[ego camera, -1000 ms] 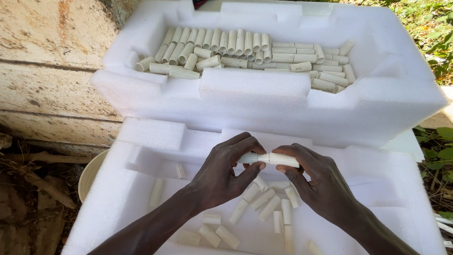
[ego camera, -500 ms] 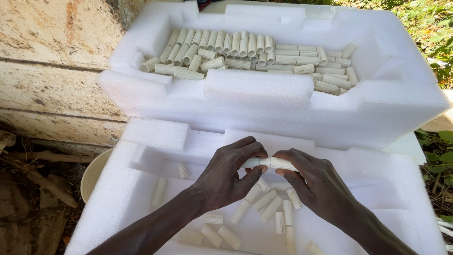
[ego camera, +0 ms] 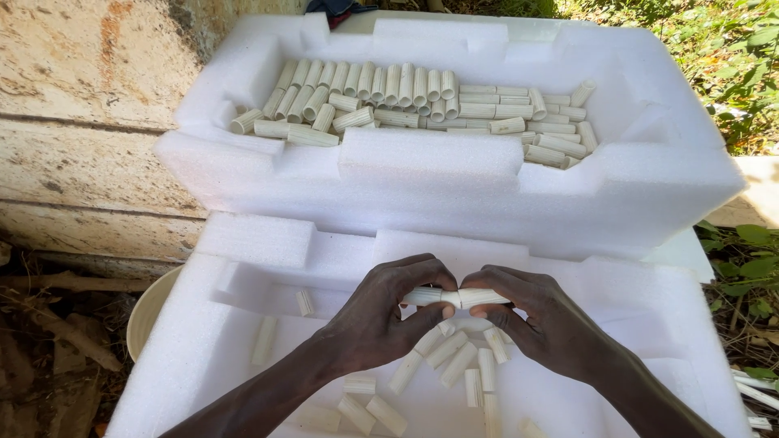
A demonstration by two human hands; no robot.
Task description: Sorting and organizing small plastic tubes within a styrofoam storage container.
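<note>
— While both hands meet over the near foam tray point(ego camera: 243, 276), what are they gripping?
— A short pale cylinder point(ego camera: 456, 297), lying level. The left hand point(ego camera: 389, 320) pinches its left end between thumb and curled fingers; the right hand point(ego camera: 540, 324) clamps the right end the same way. A seam shows at the middle, so it may be two pieces butted together; I cannot tell.
— Where does it sit?
— Above the near tray's hollow, just over a loose scatter of cylinders point(ego camera: 442, 357) lying on the tray floor.
— And beyond?
— A second foam tray point(ego camera: 649, 186) stands behind, touching the near one, packed with rows of the same pale cylinders point(ego camera: 406, 93). A cream bowl rim point(ego camera: 146, 316) peeks out at the left, beside a stone wall point(ego camera: 81, 122).
</note>
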